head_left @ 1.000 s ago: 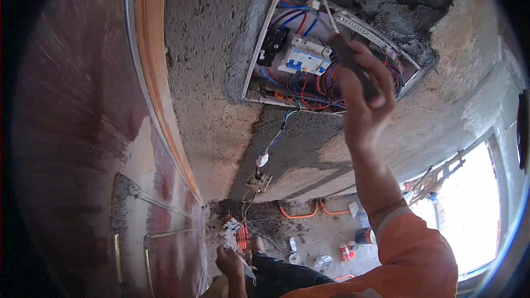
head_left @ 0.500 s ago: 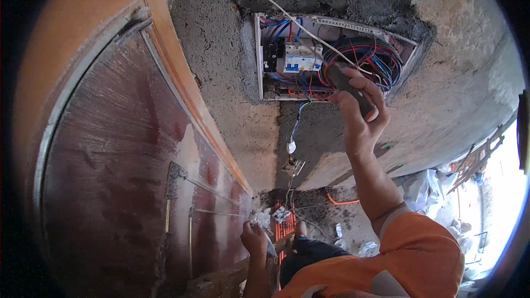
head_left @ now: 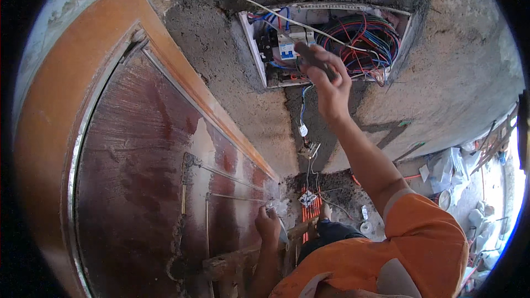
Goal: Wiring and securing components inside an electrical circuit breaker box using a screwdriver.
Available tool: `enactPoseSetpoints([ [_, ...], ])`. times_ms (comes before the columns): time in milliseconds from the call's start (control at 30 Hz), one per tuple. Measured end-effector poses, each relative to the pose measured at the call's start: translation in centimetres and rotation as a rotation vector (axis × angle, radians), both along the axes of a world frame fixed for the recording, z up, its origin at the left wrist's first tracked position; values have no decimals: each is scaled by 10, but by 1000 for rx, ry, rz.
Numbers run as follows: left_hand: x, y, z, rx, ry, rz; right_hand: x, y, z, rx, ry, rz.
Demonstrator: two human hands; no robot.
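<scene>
One dark, rounded handle (head_left: 309, 57) is gripped by the right hand (head_left: 333, 87) near thin, coiled wires (head_left: 361, 38). Crumpled clear plastic (head_left: 282, 207) is held by the left hand (head_left: 268, 224).

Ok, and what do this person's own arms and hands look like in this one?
The right arm wears a short orange sleeve edged with a pale grey band; the forearm below it is bare. No glove shows on the right hand or left hand. The left sleeve can't be made out clearly.
</scene>
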State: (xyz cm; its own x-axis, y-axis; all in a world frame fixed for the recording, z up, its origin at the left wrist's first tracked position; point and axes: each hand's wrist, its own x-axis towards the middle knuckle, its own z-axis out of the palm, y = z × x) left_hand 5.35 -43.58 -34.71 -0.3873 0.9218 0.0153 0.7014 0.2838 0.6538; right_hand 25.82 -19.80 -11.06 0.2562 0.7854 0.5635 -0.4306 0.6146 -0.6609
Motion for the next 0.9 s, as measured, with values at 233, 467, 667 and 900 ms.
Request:
enactPoseSetpoints([
  [233, -3, -11, -1, -57, 80, -33, 4, 27, -14, -138, 599, 415],
  [467, -4, -9, 9, -60, 42, -19, 8, 24, -37, -195, 855, 718],
  [667, -3, -3, 11, -55, 23, -45, 1, 34, -26, -308, 654, 588],
  [900, -6, -6, 2, -25, 67, -63, 12, 26, -6, -508, -137, 227],
])
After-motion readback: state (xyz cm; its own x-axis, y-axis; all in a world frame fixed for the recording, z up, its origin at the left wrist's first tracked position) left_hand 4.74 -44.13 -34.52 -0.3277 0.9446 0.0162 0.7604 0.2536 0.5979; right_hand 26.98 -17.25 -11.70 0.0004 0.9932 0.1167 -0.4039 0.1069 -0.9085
